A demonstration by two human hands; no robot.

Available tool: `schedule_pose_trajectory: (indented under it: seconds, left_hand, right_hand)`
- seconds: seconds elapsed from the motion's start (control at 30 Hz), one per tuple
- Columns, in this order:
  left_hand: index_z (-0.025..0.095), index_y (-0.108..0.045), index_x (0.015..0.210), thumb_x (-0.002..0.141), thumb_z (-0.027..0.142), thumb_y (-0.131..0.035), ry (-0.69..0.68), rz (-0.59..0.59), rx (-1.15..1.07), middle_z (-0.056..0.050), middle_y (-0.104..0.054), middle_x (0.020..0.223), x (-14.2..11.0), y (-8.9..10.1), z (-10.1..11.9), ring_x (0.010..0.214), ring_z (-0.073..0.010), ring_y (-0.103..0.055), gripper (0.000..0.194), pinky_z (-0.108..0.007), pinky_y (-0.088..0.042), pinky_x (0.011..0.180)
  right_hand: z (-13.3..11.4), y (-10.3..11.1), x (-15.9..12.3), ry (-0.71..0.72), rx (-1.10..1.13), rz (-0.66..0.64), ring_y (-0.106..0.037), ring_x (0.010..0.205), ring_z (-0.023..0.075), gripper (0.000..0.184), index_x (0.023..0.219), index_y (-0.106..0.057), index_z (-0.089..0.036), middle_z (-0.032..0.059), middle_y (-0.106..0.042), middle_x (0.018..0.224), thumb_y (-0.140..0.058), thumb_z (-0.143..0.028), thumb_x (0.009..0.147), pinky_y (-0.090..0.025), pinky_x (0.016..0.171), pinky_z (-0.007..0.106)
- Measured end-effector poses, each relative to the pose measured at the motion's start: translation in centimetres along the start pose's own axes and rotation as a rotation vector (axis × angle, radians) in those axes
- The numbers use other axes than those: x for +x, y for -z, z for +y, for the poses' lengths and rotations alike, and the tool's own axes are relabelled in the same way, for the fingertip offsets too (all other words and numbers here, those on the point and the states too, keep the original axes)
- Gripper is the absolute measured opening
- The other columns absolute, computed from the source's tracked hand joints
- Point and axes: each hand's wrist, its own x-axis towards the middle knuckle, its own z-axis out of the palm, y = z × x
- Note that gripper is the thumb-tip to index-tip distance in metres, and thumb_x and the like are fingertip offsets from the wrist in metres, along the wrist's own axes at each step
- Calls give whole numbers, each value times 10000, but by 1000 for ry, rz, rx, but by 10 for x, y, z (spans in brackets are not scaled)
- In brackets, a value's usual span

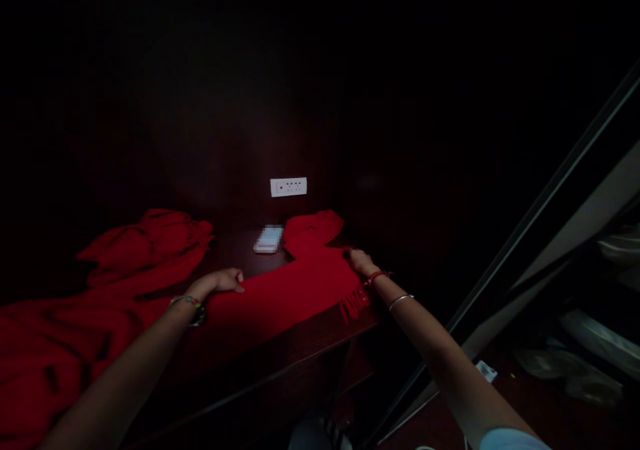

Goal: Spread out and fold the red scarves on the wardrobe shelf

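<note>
Stretching across the middle of the frame, a fringed red scarf [285, 297] lies nearly flat on a dark wooden surface [305, 340], its fringe [353, 303] hanging toward the front edge, right of centre. The left hand [227, 280] is at the scarf's upper edge, just left of centre, with its fingers partly curled; whether they pinch the fabric I cannot tell. The right hand [361, 262] is at the scarf's far right corner, above the fringe, fingers bent inward and mostly hidden, so how firmly they have hold of the cloth cannot be told. A beaded bracelet [186, 301] and a dark band sit on the left wrist; a red cord bracelet [379, 276] and a silver bangle [401, 301] are on the right arm. Behind the scarf, between the hands, lies a pale, pixelated flat object [269, 239], near a bunched piece of red cloth [311, 231]. More crumpled red fabric [145, 247] lies left of centre, and loose red folds [60, 350] fill the lower left. Above the pale object, a white socket panel [289, 187] is set in the dark wall. Dim, clear-looking wrapped items [570, 370] show at lower right.
</note>
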Motion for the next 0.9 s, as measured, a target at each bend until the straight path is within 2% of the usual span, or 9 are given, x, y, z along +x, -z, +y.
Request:
schedule_pose_trajectory:
  seconds: [0.17, 0.23, 0.3, 0.37, 0.53, 0.6, 0.7, 0.8, 0.9]
  left_hand:
    - [166, -497, 648, 591, 398, -496, -142, -11, -131, 22, -536, 650, -6, 0, -5, 640, -131, -473, 239, -203, -351, 570]
    - [166, -523, 681, 606, 396, -496, -162, 32, -139, 20, -554, 670, -6, 1, -5, 649, -129, -480, 244, -199, -362, 582]
    - [164, -550, 724, 623, 360, -499, -150, 65, -110, 13, -577, 702, -3, 1, -5, 670, -133, -499, 226, -199, -376, 600]
    - [159, -564, 756, 646, 315, -492, -117, 101, -73, -4, -591, 731, 0, -1, -5, 693, -143, -517, 204, -208, -387, 614]
    - [168, -536, 948, 739, 321, -453, -80, 291, 3, -79, -559, 986, -15, -15, 18, 911, -201, -501, 272, -283, -384, 746]
    - [187, -517, 999, 766, 392, -440, -224, 391, 80, -84, -518, 1077, -33, -30, 40, 993, -205, -466, 320, -297, -362, 815]
    - [181, -507, 1039, 730, 475, -482, -475, 343, 239, -94, -521, 1086, -62, -57, 74, 985, -221, -484, 427, -304, -373, 825]
    - [162, -460, 1123, 734, 319, -499, -442, 364, 334, -125, -509, 1127, -77, -72, 94, 1017, -250, -477, 421, -329, -380, 812]
    - [162, -475, 1099, 745, 137, -432, -391, 356, 256, -104, -566, 1033, -74, -67, 93, 917, -197, -530, 358, -284, -389, 759]
  right_hand:
    - [-19, 13, -38, 124, 41, 208, -438, 1064, 228, 334, 1156, -462, -149, 157, -466, 1163, -350, -263, 862, -352, 859, 357]
    - [-40, 10, -69, 533, 143, 284, -453, 1033, 193, 325, 1134, -479, -159, 121, -507, 1109, -393, -291, 850, -344, 884, 327]
    - [-61, 1, -102, 938, 169, 167, -470, 1009, 167, 356, 1153, -468, -189, 86, -529, 1088, -443, -334, 829, -358, 877, 297]
    - [-77, -7, -125, 1079, 112, 111, -488, 988, 168, 318, 1115, -499, -180, 89, -549, 1051, -450, -304, 827, -376, 853, 295]
    - [-81, -13, -123, 1051, 72, 66, -545, 896, 156, 291, 1085, -517, -168, 91, -595, 964, -387, -134, 826, -397, 792, 280]
    - [-78, -11, -110, 1045, 187, 29, -559, 867, 139, 309, 1111, -483, -176, 77, -600, 969, -394, -133, 818, -404, 771, 261]
    - [-74, -12, -92, 988, 419, -33, -572, 779, 117, 277, 1086, -447, -171, 47, -614, 895, -420, -174, 810, -423, 703, 237]
    - [-71, -18, -80, 922, 597, -110, -571, 706, 106, 195, 994, -447, -164, 25, -618, 801, -432, -213, 806, -431, 645, 228]
    - [-70, -22, -79, 884, 691, -138, -566, 694, 111, 151, 885, -482, -159, 28, -610, 782, -440, -283, 810, -434, 631, 231]
